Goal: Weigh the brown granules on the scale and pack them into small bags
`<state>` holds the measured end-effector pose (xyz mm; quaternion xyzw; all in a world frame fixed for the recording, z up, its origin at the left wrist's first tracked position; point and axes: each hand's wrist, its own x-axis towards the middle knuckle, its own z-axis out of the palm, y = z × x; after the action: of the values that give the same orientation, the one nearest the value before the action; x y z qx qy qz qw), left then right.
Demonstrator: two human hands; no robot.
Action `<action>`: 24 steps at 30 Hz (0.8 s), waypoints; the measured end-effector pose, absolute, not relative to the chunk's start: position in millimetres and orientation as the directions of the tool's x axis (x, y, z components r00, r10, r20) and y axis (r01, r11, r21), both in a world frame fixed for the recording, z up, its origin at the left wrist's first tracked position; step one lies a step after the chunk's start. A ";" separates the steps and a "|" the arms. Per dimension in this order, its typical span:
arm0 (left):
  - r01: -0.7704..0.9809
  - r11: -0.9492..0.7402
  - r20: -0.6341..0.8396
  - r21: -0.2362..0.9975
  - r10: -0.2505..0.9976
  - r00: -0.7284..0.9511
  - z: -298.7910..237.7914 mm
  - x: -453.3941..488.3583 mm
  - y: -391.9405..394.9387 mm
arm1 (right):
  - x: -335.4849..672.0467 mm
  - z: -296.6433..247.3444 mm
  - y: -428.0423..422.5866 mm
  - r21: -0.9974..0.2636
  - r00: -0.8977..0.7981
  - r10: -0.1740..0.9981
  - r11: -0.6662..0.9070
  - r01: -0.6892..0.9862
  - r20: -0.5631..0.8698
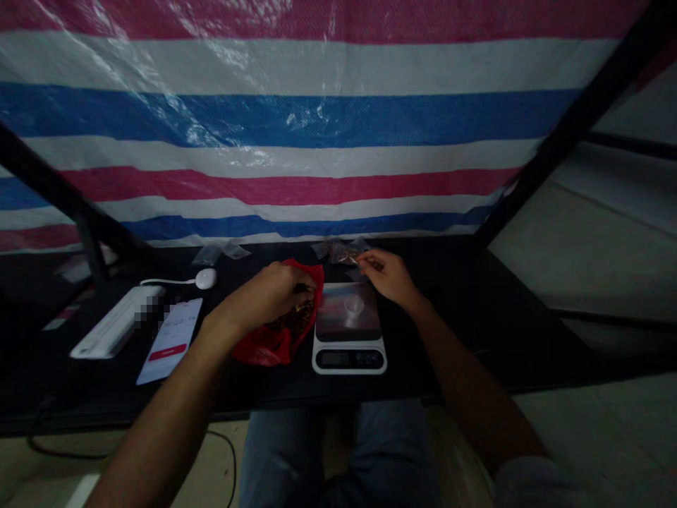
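My left hand (272,291) reaches into a red plastic bag (264,346) of dark brown pieces, its fingers curled inside the opening. What they grip is hidden. My right hand (388,275) hovers behind a white kitchen scale (349,358) and pinches a small clear packet (346,254) with brownish contents. The scale's steel platform (338,321) carries a small clear cup.
A dark table (449,353) holds a phone with a lit screen (170,340), a white device (113,323) with a cable and a round white puck (206,278). Small clear bags (219,252) lie at the back. A striped tarp (296,127) hangs behind; black frame bars flank it.
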<state>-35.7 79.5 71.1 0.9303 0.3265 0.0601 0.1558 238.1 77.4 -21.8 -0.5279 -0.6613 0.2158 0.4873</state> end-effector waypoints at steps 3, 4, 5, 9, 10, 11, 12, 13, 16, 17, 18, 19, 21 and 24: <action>0.538 -0.778 0.044 0.324 0.580 0.813 78.7 -11.6 74.2 | 238.4 -21.8 77.1 -0.784 0.025 0.907 0.350 0.512 0.421; 0.514 -0.789 0.046 0.336 0.559 0.828 79.7 -4.0 72.8 | 238.4 -21.4 76.8 -0.781 0.023 0.905 0.352 0.515 0.424; 0.491 -0.798 0.043 0.350 0.537 0.842 79.9 3.0 71.4 | 238.3 -20.9 76.3 -0.780 0.022 0.904 0.356 0.515 0.427; 0.458 -0.814 -0.002 0.357 0.490 0.872 77.5 23.3 67.4 | 238.0 -18.7 74.9 -0.781 0.027 0.902 0.358 0.511 0.431; 0.460 -0.817 -0.014 0.348 0.486 0.874 76.7 26.3 66.9 | 238.0 -18.3 74.7 -0.782 0.030 0.903 0.355 0.512 0.429; 0.460 -0.820 -0.026 0.341 0.481 0.876 76.1 28.7 66.6 | 238.0 -18.0 74.7 -0.782 0.030 0.904 0.353 0.513 0.427; 0.457 -0.824 -0.036 0.336 0.473 0.880 75.7 30.7 66.6 | 238.0 -17.8 74.7 -0.783 0.027 0.905 0.353 0.513 0.425; 0.451 -0.829 -0.043 0.330 0.465 0.884 75.6 32.4 66.6 | 237.9 -17.5 74.7 -0.782 0.025 0.904 0.354 0.512 0.426; 0.448 -0.843 -0.054 0.296 0.454 0.889 76.7 36.3 66.4 | 237.5 -16.8 74.3 -0.783 0.014 0.904 0.363 0.504 0.428; 0.451 -0.846 -0.062 0.285 0.453 0.889 77.5 37.4 65.9 | 237.3 -16.4 74.0 -0.784 0.010 0.904 0.365 0.502 0.428; 0.456 -0.845 -0.070 0.279 0.456 0.887 78.6 38.3 65.3 | 237.1 -16.0 73.7 -0.785 0.007 0.904 0.367 0.500 0.427; 0.460 -0.843 -0.078 0.281 0.457 0.886 79.9 39.1 64.5 | 236.9 -15.6 73.5 -0.785 0.004 0.904 0.368 0.498 0.427; 0.459 -0.839 -0.083 0.294 0.456 0.886 82.4 40.1 62.9 | 236.8 -15.0 73.2 -0.785 0.003 0.904 0.369 0.497 0.427; 0.444 -0.841 -0.076 0.310 0.444 0.893 85.5 40.4 61.7 | 237.1 -14.9 73.7 -0.781 0.007 0.903 0.368 0.504 0.430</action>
<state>40.4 61.7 85.5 0.9593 0.2313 -0.0004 0.1619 237.1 73.7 -14.9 -0.5223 -0.6734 0.2074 0.4803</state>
